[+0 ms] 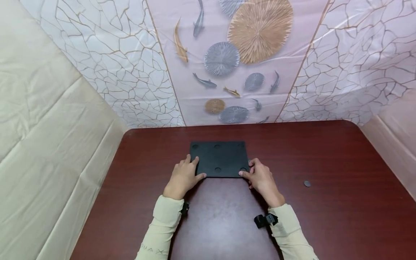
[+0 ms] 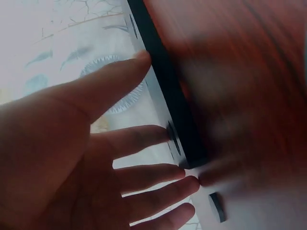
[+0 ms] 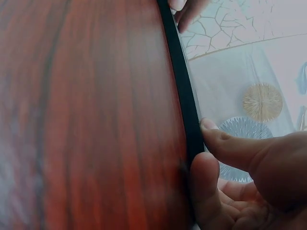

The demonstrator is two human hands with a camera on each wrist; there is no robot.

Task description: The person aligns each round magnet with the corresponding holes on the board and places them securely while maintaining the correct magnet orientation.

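Note:
A flat black rectangular board point(image 1: 224, 159) with several round recesses along its edges lies on the table. My left hand point(image 1: 183, 176) rests at its left side, fingers spread and fairly straight, thumb on the near edge. In the left wrist view, a small dark piece point(image 2: 217, 207) shows just past the fingertips. At the near right corner my right hand point(image 1: 261, 179) pinches the board, thumb on top and the other fingers curled by the right side. The right wrist view shows the thumb point(image 3: 230, 146) and index finger at the board's black edge point(image 3: 184, 98).
A small grey disc point(image 1: 307, 183) lies on the reddish-brown wooden table point(image 1: 341, 216), to the right of the right hand. Behind the table hangs a patterned cloth point(image 1: 221, 83) with fish and round shapes. Pale cloth point(image 1: 65, 126) closes off the left side.

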